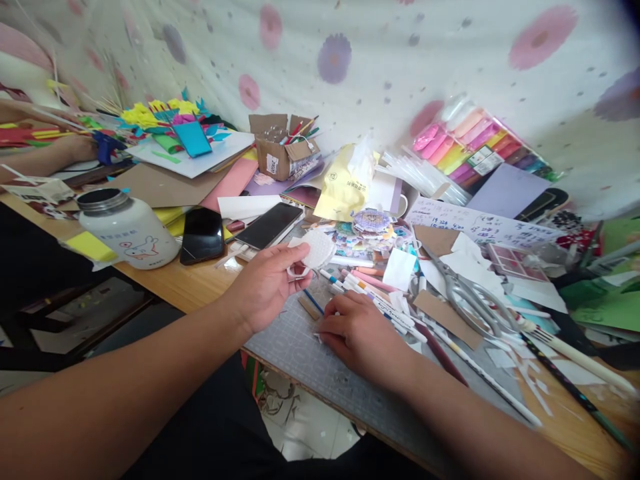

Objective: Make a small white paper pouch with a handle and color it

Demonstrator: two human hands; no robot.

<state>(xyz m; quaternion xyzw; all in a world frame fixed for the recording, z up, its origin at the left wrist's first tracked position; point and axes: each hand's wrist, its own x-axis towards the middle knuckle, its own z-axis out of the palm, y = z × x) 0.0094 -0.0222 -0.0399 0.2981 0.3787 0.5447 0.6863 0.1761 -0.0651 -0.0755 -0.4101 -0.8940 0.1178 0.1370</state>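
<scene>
My left hand [270, 280] pinches a white round disc [319, 251] with a dotted surface between thumb and fingers, above the grey cutting mat [295, 347]. A small loop of white paper hangs below the thumb. My right hand [357, 327] rests low over the mat with its fingers curled and pressed together. A tiny whitish bit shows by its fingertips, too small to name. Several white markers [385, 308] lie just beyond that hand. Behind the disc is a pile of colourful paper cut-outs [370, 233].
Two phones [203, 235] and a white jar [130, 230] stand left. At the right lie grey scissors [467, 293] and brushes [570, 380]. A cardboard box [280, 157] of pencils and a pack of coloured clay [483, 147] sit behind. Another person's hand [75, 148] is far left, by a blue glue gun [106, 147].
</scene>
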